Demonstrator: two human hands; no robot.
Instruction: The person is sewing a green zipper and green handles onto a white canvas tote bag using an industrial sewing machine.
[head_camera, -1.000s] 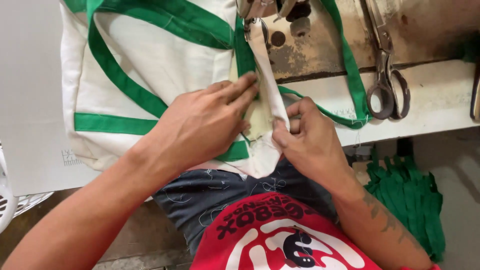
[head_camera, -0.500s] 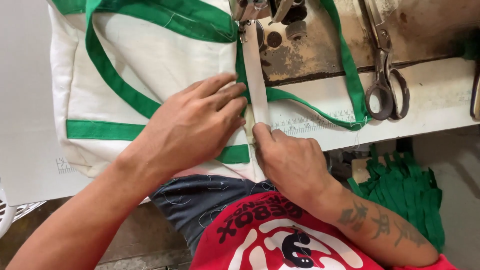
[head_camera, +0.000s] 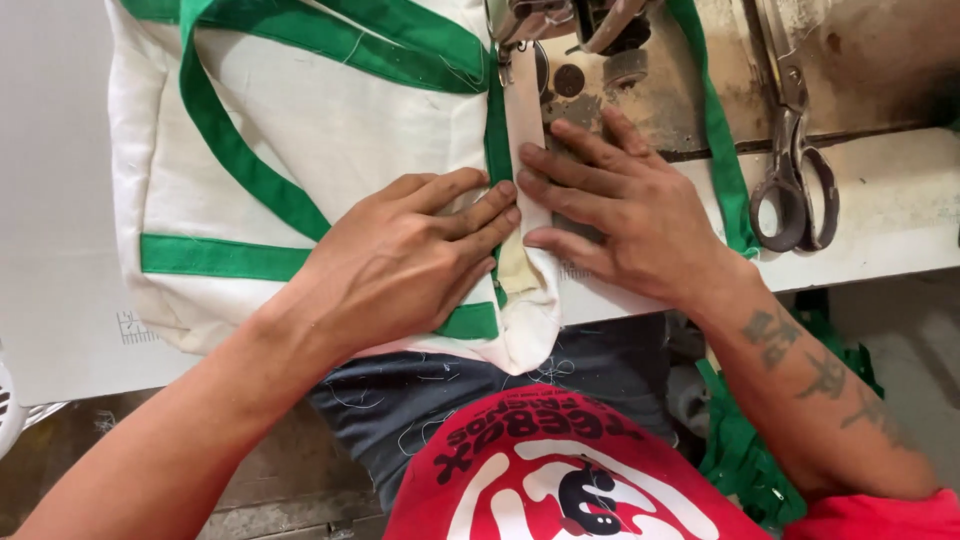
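A cream cloth bag (head_camera: 330, 130) with green trim and green straps lies on the white sewing table (head_camera: 60, 200). Its right edge, a folded cream strip (head_camera: 524, 110), runs up under the sewing machine's presser foot (head_camera: 520, 30). My left hand (head_camera: 400, 260) lies flat on the bag, fingertips at the seam. My right hand (head_camera: 620, 205) presses flat on the other side of the strip, fingers spread toward it. Neither hand grips anything.
Large metal scissors (head_camera: 795, 170) lie on the table to the right. A green strap (head_camera: 715, 130) loops over the machine bed. A heap of green fabric (head_camera: 750, 450) sits below the table at right. The table's front edge crosses just under my hands.
My right hand has moved up from the bag's lower edge and now lies flat beside the strip. The bag's edge has been fed further up toward the presser foot.
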